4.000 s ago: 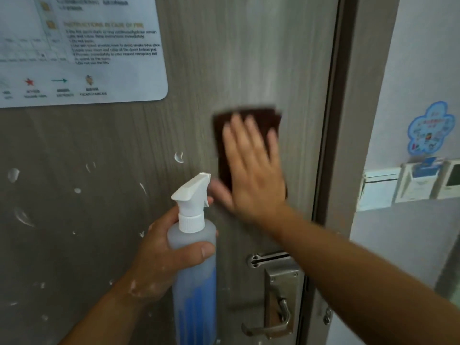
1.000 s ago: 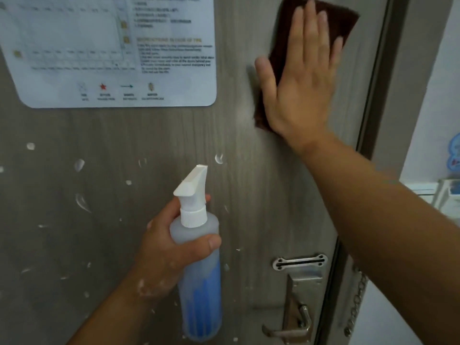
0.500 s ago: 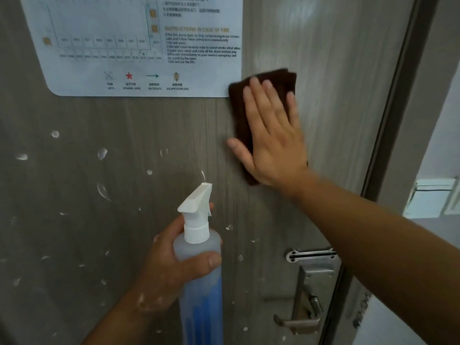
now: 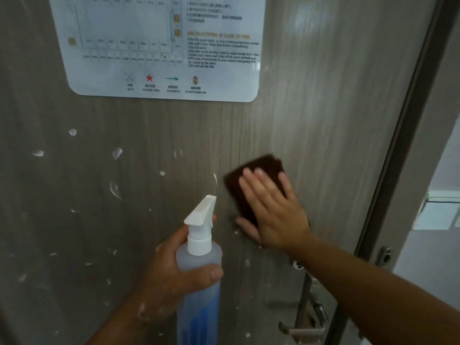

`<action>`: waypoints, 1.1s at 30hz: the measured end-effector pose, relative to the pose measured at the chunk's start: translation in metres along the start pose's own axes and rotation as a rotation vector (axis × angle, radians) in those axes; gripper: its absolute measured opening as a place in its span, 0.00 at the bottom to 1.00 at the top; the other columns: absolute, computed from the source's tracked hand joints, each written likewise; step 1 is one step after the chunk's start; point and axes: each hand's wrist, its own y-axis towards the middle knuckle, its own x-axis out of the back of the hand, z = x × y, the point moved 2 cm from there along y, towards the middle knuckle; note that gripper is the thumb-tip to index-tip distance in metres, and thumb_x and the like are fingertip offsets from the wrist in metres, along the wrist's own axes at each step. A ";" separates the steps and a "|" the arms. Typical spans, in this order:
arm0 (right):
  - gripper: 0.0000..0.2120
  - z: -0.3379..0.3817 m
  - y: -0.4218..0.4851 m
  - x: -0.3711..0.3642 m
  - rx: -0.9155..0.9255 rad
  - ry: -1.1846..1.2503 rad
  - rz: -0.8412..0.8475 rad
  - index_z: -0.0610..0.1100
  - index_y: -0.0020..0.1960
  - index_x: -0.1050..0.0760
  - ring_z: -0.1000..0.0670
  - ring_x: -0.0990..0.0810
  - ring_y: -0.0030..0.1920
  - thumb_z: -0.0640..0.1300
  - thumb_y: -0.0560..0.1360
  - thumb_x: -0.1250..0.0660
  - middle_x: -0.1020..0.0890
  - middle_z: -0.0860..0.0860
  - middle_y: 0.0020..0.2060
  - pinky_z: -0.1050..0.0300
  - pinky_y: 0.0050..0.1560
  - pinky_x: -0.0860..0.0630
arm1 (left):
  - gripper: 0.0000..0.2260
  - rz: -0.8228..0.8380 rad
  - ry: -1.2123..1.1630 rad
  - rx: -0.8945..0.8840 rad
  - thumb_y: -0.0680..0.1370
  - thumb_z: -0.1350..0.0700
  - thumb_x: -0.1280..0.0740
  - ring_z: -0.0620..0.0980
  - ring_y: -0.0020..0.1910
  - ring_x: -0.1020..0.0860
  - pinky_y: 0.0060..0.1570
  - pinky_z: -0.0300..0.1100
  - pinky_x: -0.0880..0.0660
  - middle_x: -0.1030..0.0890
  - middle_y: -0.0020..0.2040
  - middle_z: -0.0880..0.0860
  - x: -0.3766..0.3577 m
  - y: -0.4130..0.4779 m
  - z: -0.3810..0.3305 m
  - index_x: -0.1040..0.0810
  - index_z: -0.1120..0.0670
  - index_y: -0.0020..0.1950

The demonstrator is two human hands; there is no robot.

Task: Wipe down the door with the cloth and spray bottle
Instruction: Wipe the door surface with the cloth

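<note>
We press brown cloth [image 4: 261, 166] flat against door [image 4: 323, 115], centre right of frame; right grip [image 4: 273, 210] released, fingers straight on cloth. Left grip [image 4: 171, 277], lower centre, clenched round spray bottle [image 4: 196, 260], nozzle up, just left of cloth. White foam spots [image 4: 117, 153] on door at left. Notice [image 4: 161, 46] upper centre; handle [image 4: 303, 329] lower right.
</note>
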 end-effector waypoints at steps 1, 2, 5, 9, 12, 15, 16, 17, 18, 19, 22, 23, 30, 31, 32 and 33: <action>0.38 -0.012 0.028 0.009 -0.056 0.016 -0.041 0.40 0.82 0.39 0.43 0.41 0.82 0.65 0.82 0.40 0.38 0.43 0.81 0.38 0.82 0.48 | 0.34 0.009 0.004 -0.009 0.49 0.39 0.17 0.54 0.42 0.18 0.41 0.44 0.20 0.16 0.45 0.57 -0.002 0.002 0.000 0.17 0.43 0.54; 0.38 -0.023 0.055 0.018 -0.108 0.028 -0.076 0.39 0.82 0.38 0.42 0.41 0.82 0.64 0.83 0.41 0.39 0.43 0.81 0.38 0.81 0.48 | 0.35 0.013 0.010 -0.019 0.50 0.40 0.17 0.53 0.42 0.18 0.42 0.44 0.20 0.16 0.44 0.57 -0.004 0.004 0.000 0.18 0.43 0.55; 0.36 -0.042 0.097 0.031 -0.171 0.046 -0.128 0.38 0.82 0.38 0.42 0.40 0.82 0.63 0.84 0.43 0.37 0.42 0.81 0.35 0.81 0.46 | 0.37 0.001 0.013 -0.033 0.50 0.39 0.17 0.53 0.44 0.19 0.44 0.48 0.21 0.16 0.46 0.55 -0.007 0.010 -0.001 0.19 0.42 0.58; 0.39 -0.020 0.043 0.014 -0.157 0.037 -0.053 0.38 0.82 0.39 0.40 0.42 0.83 0.64 0.83 0.41 0.39 0.41 0.82 0.35 0.81 0.48 | 0.37 -0.003 0.006 -0.032 0.51 0.40 0.17 0.55 0.44 0.20 0.44 0.50 0.22 0.18 0.46 0.57 -0.004 0.009 0.003 0.19 0.43 0.59; 0.41 0.000 -0.030 -0.003 0.018 -0.018 0.038 0.39 0.83 0.41 0.41 0.43 0.83 0.66 0.81 0.38 0.41 0.41 0.82 0.37 0.82 0.49 | 0.36 -0.035 0.009 -0.028 0.50 0.40 0.17 0.59 0.43 0.20 0.43 0.54 0.22 0.19 0.46 0.63 0.001 0.002 0.003 0.19 0.44 0.57; 0.40 -0.008 -0.035 -0.004 0.106 -0.012 0.038 0.40 0.82 0.41 0.42 0.42 0.83 0.65 0.81 0.38 0.39 0.42 0.82 0.38 0.82 0.48 | 0.35 -0.056 0.049 -0.055 0.51 0.39 0.18 0.57 0.43 0.20 0.43 0.51 0.21 0.20 0.47 0.66 0.007 -0.002 -0.006 0.19 0.43 0.57; 0.40 -0.015 -0.020 0.001 0.084 -0.005 0.019 0.40 0.82 0.40 0.42 0.41 0.82 0.65 0.81 0.37 0.38 0.42 0.81 0.38 0.81 0.47 | 0.35 -0.058 0.043 -0.059 0.51 0.39 0.18 0.56 0.43 0.20 0.43 0.50 0.21 0.19 0.47 0.64 0.008 -0.001 -0.009 0.19 0.43 0.57; 0.40 -0.023 0.001 0.006 0.052 -0.002 -0.010 0.39 0.82 0.38 0.42 0.40 0.82 0.65 0.81 0.38 0.37 0.42 0.81 0.37 0.81 0.46 | 0.35 -0.059 0.040 -0.063 0.51 0.40 0.17 0.56 0.43 0.20 0.43 0.49 0.21 0.19 0.46 0.62 0.010 0.000 -0.012 0.19 0.43 0.57; 0.39 -0.030 0.025 0.013 0.022 0.001 -0.035 0.39 0.82 0.38 0.42 0.39 0.82 0.65 0.82 0.38 0.36 0.42 0.81 0.36 0.81 0.45 | 0.34 -0.058 0.050 -0.067 0.51 0.40 0.17 0.55 0.43 0.20 0.42 0.49 0.22 0.19 0.46 0.60 0.010 0.002 -0.015 0.18 0.43 0.56; 0.39 -0.036 0.048 0.019 0.004 0.005 -0.053 0.38 0.82 0.38 0.42 0.40 0.82 0.65 0.82 0.40 0.36 0.42 0.81 0.35 0.80 0.44 | 0.34 -0.058 0.070 -0.074 0.51 0.42 0.17 0.54 0.43 0.20 0.42 0.48 0.22 0.19 0.45 0.58 0.010 0.003 -0.016 0.18 0.43 0.56; 0.38 -0.043 0.095 0.029 -0.013 0.012 -0.087 0.38 0.82 0.38 0.41 0.40 0.82 0.65 0.84 0.43 0.37 0.41 0.81 0.34 0.80 0.44 | 0.28 -0.084 0.106 -0.103 0.53 0.49 0.20 0.50 0.41 0.19 0.40 0.42 0.22 0.18 0.43 0.52 0.011 0.007 -0.021 0.17 0.42 0.53; 0.38 -0.041 0.098 0.028 -0.025 0.013 -0.094 0.38 0.82 0.38 0.41 0.40 0.82 0.65 0.84 0.43 0.37 0.41 0.81 0.34 0.80 0.44 | 0.26 -0.097 0.117 -0.112 0.54 0.50 0.21 0.48 0.41 0.19 0.39 0.41 0.22 0.18 0.43 0.51 0.012 0.008 -0.022 0.17 0.43 0.52; 0.42 0.016 -0.021 -0.007 0.094 -0.011 0.052 0.39 0.82 0.40 0.41 0.42 0.83 0.67 0.81 0.38 0.38 0.41 0.81 0.37 0.82 0.50 | 0.34 -0.083 0.047 -0.049 0.53 0.44 0.17 0.54 0.44 0.19 0.44 0.48 0.22 0.18 0.47 0.59 0.025 -0.008 -0.013 0.19 0.43 0.59; 0.42 0.017 -0.024 -0.009 0.135 -0.020 0.059 0.39 0.82 0.40 0.41 0.42 0.82 0.67 0.81 0.38 0.37 0.41 0.81 0.38 0.82 0.50 | 0.36 -0.071 0.041 -0.039 0.53 0.42 0.17 0.56 0.45 0.19 0.45 0.50 0.22 0.18 0.48 0.61 0.027 -0.011 -0.013 0.20 0.43 0.60; 0.41 0.014 -0.017 -0.008 0.152 -0.019 0.055 0.39 0.82 0.39 0.42 0.41 0.82 0.66 0.81 0.38 0.37 0.41 0.81 0.38 0.82 0.49 | 0.37 -0.066 0.039 -0.033 0.53 0.40 0.17 0.57 0.45 0.19 0.46 0.52 0.21 0.19 0.49 0.63 0.029 -0.012 -0.013 0.20 0.43 0.61; 0.40 0.011 -0.002 -0.004 0.147 -0.012 0.042 0.39 0.82 0.39 0.42 0.40 0.82 0.66 0.81 0.39 0.37 0.42 0.81 0.38 0.81 0.48 | 0.37 -0.065 0.036 -0.027 0.53 0.40 0.17 0.58 0.45 0.19 0.46 0.54 0.22 0.19 0.49 0.65 0.029 -0.013 -0.013 0.21 0.43 0.61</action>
